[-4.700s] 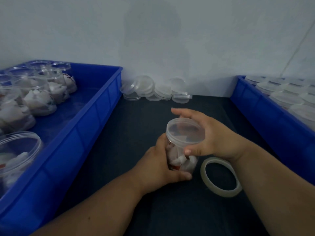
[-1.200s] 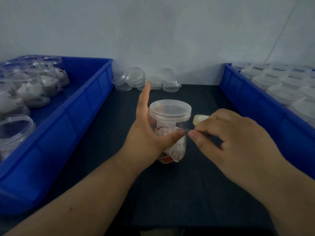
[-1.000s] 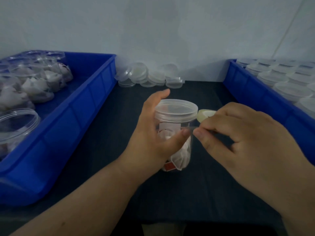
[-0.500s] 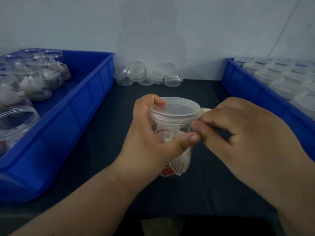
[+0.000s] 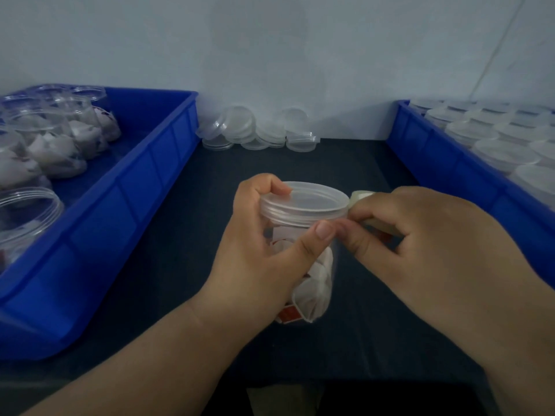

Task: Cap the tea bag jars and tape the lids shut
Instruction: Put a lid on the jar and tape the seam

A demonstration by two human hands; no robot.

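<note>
The lid (image 5: 304, 199) is on this jar (image 5: 318, 277). The left grip (image 5: 255, 259) holds it and the right grip (image 5: 420, 244) pinches tape (image 5: 360, 196). Open jars (image 5: 27, 211) wait at the tabletop's (image 5: 210, 205) left edge.

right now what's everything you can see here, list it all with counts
table: one, dark, between the bins
left bin: one, blue, left side of the table
right bin: one, blue, right side of the table
open jars: several, clear, filled, in the left bin
lidded jars: many, clear, in the right bin
loose lids: a pile, clear, at the back of the table
tea bag jar: one, clear, table centre
lid: one, clear, on the tea bag jar
tape roll: one, pale, just right of the lid
left hand: grips the tea bag jar
right hand: holds the tape roll by the lid
</note>
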